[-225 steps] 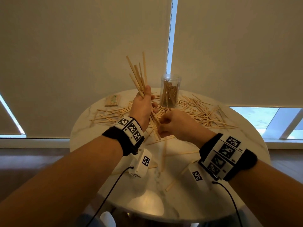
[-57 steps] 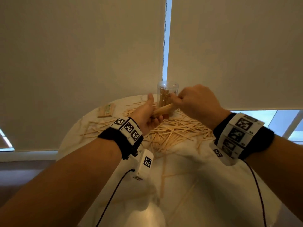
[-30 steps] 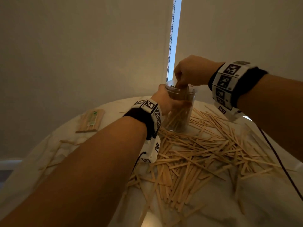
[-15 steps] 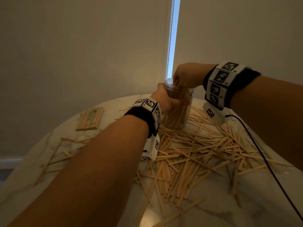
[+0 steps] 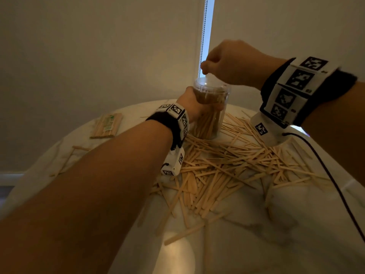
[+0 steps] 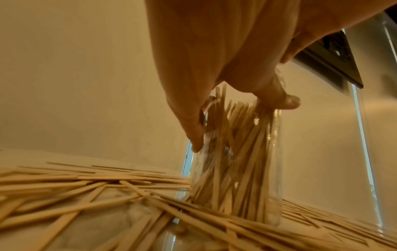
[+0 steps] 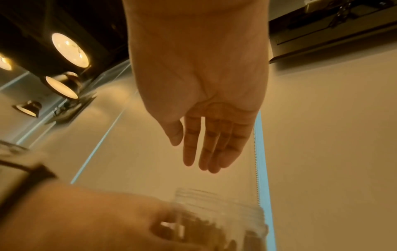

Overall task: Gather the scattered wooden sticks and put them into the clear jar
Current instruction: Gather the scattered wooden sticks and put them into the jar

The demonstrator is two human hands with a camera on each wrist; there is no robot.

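The clear jar [image 5: 211,109] stands upright on the round marble table [image 5: 256,234], packed with wooden sticks. The left hand [image 5: 190,102] grips the jar's side, fingers [image 6: 193,129] and thumb wrapped round its upper wall. The right hand [image 7: 206,101] hovers just above the jar's mouth, fingers straight and relaxed, holding nothing. Scattered wooden sticks [image 5: 223,171] lie heaped in front of the jar; a bundled pack of sticks [image 5: 107,125] lies well to the jar's left.
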